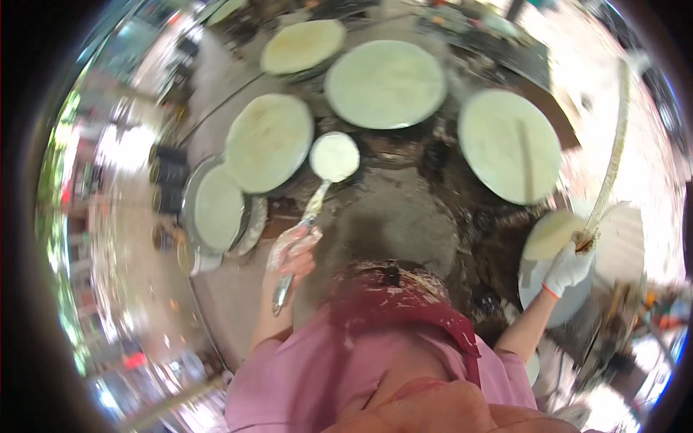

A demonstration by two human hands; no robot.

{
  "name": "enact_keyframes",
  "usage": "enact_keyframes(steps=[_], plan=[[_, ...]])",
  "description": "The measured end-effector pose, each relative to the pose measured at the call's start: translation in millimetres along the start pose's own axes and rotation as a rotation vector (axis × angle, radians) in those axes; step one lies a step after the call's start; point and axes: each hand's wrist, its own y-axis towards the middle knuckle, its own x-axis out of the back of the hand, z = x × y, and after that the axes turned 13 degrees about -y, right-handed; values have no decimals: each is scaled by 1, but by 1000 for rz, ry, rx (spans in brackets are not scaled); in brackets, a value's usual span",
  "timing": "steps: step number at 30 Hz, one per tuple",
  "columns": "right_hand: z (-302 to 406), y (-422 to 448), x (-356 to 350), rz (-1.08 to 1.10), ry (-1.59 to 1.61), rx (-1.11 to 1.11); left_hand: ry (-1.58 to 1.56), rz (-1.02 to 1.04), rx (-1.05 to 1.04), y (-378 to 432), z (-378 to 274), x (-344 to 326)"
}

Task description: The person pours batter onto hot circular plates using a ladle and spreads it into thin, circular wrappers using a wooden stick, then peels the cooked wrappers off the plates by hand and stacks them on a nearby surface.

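My left hand point(294, 251), bare and smeared with white, grips the metal handle of a ladle point(316, 203). Its round bowl is full of white batter point(335, 157), held between two round griddles. Left of it stands a metal basin of pale batter point(218, 208). On the right, my right hand point(568, 268) wears a white glove with an orange cuff and is closed around the lower end of a long pale stick point(614, 151). Beneath that glove are a pale round sheet point(552, 235) and a light-coloured round surface, partly hidden by the hand.
Large round griddles bearing pale green sheets curve around me: left point(269, 143), rear left point(303, 47), centre point(385, 85) and right point(510, 146). A dark thin strip lies across the right one. Dark stove parts point(433, 157) sit between them. A dark panel point(547, 105) stands behind the right griddle.
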Motion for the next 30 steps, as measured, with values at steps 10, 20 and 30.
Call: enact_keyframes(steps=[10,20,30], plan=[[349,-149,-10,681,295,842,291,-94,-437,-138,-143,94],[569,-247,-48,1208,694,681,-2,8,-780,-229,-210,163],[554,-344,-357,1464,721,505,-431,143,-1040,-232,-223,155]])
